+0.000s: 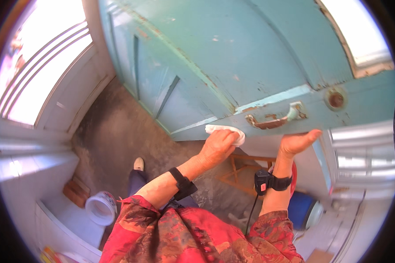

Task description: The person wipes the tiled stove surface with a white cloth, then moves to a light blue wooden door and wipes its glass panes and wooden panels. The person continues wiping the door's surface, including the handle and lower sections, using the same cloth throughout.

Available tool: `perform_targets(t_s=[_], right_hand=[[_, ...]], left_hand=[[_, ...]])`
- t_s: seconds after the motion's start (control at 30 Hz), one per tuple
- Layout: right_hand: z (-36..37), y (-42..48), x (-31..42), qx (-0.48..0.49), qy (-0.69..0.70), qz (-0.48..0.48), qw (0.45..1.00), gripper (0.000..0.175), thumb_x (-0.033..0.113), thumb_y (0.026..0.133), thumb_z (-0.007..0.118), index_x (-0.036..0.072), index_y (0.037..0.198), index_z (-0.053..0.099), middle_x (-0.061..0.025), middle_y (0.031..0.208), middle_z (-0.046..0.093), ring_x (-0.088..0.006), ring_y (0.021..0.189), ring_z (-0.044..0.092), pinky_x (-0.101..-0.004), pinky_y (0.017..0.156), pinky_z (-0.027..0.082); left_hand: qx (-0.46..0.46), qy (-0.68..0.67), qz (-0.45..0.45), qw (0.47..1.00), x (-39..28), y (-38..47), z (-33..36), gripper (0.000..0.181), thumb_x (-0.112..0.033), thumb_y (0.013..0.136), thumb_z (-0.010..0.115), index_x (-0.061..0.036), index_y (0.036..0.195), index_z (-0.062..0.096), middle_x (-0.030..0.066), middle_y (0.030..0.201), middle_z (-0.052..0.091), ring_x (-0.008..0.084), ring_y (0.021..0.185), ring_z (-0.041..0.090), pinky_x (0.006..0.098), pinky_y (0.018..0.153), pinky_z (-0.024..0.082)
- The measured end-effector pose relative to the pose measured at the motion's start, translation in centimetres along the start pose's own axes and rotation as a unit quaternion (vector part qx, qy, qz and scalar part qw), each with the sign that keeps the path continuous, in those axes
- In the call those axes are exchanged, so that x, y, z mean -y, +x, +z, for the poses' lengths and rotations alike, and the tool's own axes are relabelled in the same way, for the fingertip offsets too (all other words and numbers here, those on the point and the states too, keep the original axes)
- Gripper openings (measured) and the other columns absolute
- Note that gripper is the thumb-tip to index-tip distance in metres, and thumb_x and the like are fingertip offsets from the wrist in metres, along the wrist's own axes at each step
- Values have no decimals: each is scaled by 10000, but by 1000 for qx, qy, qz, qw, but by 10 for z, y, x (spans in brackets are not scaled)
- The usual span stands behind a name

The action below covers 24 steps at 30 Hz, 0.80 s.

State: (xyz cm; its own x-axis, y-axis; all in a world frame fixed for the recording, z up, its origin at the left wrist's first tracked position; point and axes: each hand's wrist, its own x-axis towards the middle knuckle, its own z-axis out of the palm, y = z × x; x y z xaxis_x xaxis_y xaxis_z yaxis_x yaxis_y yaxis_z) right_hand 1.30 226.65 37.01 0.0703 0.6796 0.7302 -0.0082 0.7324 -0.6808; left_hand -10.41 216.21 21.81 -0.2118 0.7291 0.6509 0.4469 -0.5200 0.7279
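A folded white cloth (pixel 240 137) is in my left hand (pixel 218 144), just beside the near edge of a worn turquoise wooden door (pixel 250 59). My right hand (pixel 296 144) is at the same door edge, below and right of the rusty metal door handle (pixel 273 122); its thumb points out to the right and the other fingers are mostly hidden. Whether it grips the edge cannot be told. Beyond the handle, a round rusty lock fitting (pixel 335 99) is set in the door. Paint is chipped along the door's mouldings.
Below left, a white plastic bucket (pixel 101 208) stands beside reddish bricks (pixel 76 193). A wooden frame (pixel 235 171) is on the concrete floor (pixel 118 121) behind my arms, with a blue container (pixel 301 210) at the right. A barred window (pixel 42 65) is at the left. A black cable (pixel 252 213) hangs from my right wrist device.
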Motion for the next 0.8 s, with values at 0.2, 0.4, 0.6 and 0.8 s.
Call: perform_targets(t_s=[0.2,0.4,0.6,0.8], right_hand=[[13,-8,-1,-33,33,55,997,852,670,904,370,20,1444,265,-120,1489,269,-285,1354,278,-450,1123,234],[30,-12,9,-59,-25,24,998,871,675,896,369,15,1454,255,-127,1501,250,-295,1364,265,-454,1123,236],[38,-18,10,-12,-79,-47,996,885,698,873,372,53,1467,252,-121,1496,263,-307,1340,306,-468,1086,292],[45,-22,20,-11,-80,-41,996,856,665,903,377,16,1453,276,-150,1491,275,-303,1356,278,-461,1117,252]], left_hand=[[-128,-22,-108,986,10,-37,43,381,28,673,683,-44,1028,566,101,891,556,296,828,585,368,682,493],[-212,-187,-387,878,58,-107,84,269,-50,814,568,-63,1082,542,125,1020,553,296,902,596,364,755,505],[-254,-67,-467,844,129,-174,112,280,-86,842,533,-28,1115,548,180,1061,542,346,962,560,399,846,467],[-284,-172,-442,833,80,-138,102,281,-80,850,553,4,1118,547,168,1117,527,325,1030,540,360,903,443]])
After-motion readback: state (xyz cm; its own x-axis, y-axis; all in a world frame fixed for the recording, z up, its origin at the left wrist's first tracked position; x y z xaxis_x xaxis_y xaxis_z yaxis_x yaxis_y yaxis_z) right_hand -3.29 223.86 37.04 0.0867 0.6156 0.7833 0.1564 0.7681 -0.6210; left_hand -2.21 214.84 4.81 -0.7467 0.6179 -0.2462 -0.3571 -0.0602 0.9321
